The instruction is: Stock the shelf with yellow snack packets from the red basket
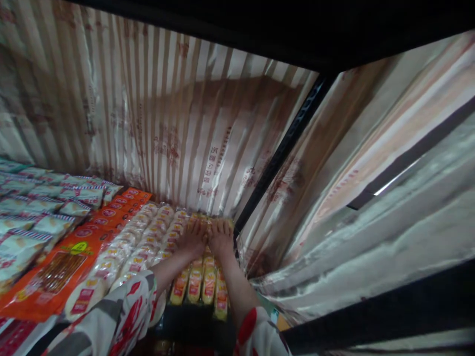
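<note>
Hands (206, 239) rest on wrapped snacks (194, 284) (yellowish ones).

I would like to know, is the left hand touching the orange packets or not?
Apart. The head view shows it: rows of round pale packs lie between the left hand and the orange packets.

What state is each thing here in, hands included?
Left hand: open, palm down
Right hand: open, palm down
Yellow snacks: wrapped, in rows
Round snacks: wrapped, in rows
Orange packs: overlapping
Pale bags: closed, overlapping
Sheeting: hanging, creased
</note>
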### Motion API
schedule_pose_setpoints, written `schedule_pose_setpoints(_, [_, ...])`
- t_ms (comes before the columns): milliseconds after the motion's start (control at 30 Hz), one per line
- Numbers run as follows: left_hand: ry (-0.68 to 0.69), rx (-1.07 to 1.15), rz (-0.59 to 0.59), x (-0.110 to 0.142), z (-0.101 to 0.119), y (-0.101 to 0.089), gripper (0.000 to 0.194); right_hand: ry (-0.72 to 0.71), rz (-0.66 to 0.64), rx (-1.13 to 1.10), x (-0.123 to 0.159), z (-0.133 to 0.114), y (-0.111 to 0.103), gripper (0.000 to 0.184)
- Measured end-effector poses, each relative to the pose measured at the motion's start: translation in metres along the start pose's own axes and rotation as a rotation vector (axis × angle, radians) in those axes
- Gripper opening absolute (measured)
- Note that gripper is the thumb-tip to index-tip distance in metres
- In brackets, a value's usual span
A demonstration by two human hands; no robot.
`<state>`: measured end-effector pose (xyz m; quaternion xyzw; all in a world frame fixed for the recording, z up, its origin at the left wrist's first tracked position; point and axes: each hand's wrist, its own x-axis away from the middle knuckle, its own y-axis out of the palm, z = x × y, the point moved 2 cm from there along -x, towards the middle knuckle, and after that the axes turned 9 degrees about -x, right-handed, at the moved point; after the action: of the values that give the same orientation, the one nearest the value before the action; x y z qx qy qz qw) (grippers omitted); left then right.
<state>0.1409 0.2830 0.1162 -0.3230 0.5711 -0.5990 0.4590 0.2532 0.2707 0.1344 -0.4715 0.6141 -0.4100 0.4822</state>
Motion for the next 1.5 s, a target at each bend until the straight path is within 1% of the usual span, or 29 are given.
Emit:
schedule_pose_setpoints(100, [0.028,-0.018,0.009,-0.003,0.002,0.001,0.047,0.03,-0.009,-0.018,-0.003,0.001,0.006,0.046])
schedule_pose_setpoints(233, [0.053,-0.023,-0.028,-0.004,0.003,0.004,0.048,0.045,0.0,-0.046,-0.004,0.003,0.008,0.045])
schedule_pose_setpoints(467, [0.085,-0.048,0.025,-0.004,0.006,0.011,0.048,0.034,0.024,-0.065,0.003,0.007,0.005,0.047])
schedule_pose_setpoints(700, [0.079,-0.044,0.04,-0.004,0.003,0.005,0.048,0.037,0.071,-0.054,0.0,0.005,0.007,0.046])
schedule_pose_setpoints(767, [0.068,-0.046,0.056,-0.006,0.002,0.003,0.048,0.029,0.05,-0.044,-0.004,0.003,0.006,0.047])
schedule_pose_setpoints(867, [0.049,-0.045,0.044,-0.009,-0.001,0.005,0.048,0.035,-0.025,-0.029,-0.009,0.001,0.006,0.047])
schedule_pose_setpoints(1000, [0.081,-0.056,0.035,-0.009,0.001,0.01,0.047,0.051,-0.082,-0.033,-0.01,0.005,0.01,0.047])
schedule_pose_setpoints(1167, [0.1,-0.049,0.052,-0.007,0.004,0.01,0.046,0.06,-0.077,-0.048,-0.01,0.009,0.016,0.047])
schedule_pose_setpoints(1333, [0.05,-0.031,0.068,-0.011,0.002,0.007,0.047,0.064,-0.014,-0.045,-0.013,0.007,0.016,0.048])
schedule_pose_setpoints(1433, [0.033,-0.045,0.065,-0.014,0.002,0.006,0.048,0.067,-0.042,-0.043,-0.014,0.008,0.017,0.049])
schedule_pose_setpoints(1500, [0.052,-0.047,0.026,-0.016,0.003,0.006,0.049,0.066,-0.063,-0.038,-0.014,0.01,0.018,0.049])
